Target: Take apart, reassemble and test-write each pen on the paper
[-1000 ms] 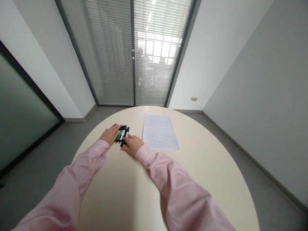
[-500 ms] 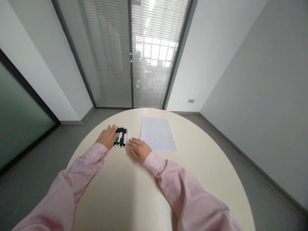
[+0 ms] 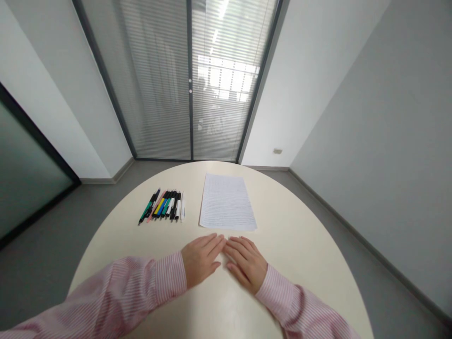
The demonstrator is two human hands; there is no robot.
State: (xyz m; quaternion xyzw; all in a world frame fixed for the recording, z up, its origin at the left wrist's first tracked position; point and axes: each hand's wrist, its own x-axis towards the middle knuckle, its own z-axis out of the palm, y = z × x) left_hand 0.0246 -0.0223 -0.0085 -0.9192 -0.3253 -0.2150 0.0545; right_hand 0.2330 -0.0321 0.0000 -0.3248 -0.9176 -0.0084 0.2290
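Observation:
Side by side on the round table, my left hand and my right hand lie flat, palms down, fingertips close together. Both are open and hold nothing. Just beyond them is a lined sheet of paper, its near edge a little above my fingertips. To the left of the paper, a row of several pens lies on the table, mostly black and white with green, yellow, blue and pink ones among them. A white pen is at the row's right end. The pens are apart from both hands.
The cream round table curves away on both sides. Past its far edge stands a glass partition with blinds. Plain walls rise at the left and right, and a socket sits low on the far wall.
My left hand has come off the pens and moved right and nearer to me. My right hand has left the pens' right side and moved right, so both rest in front of the paper.

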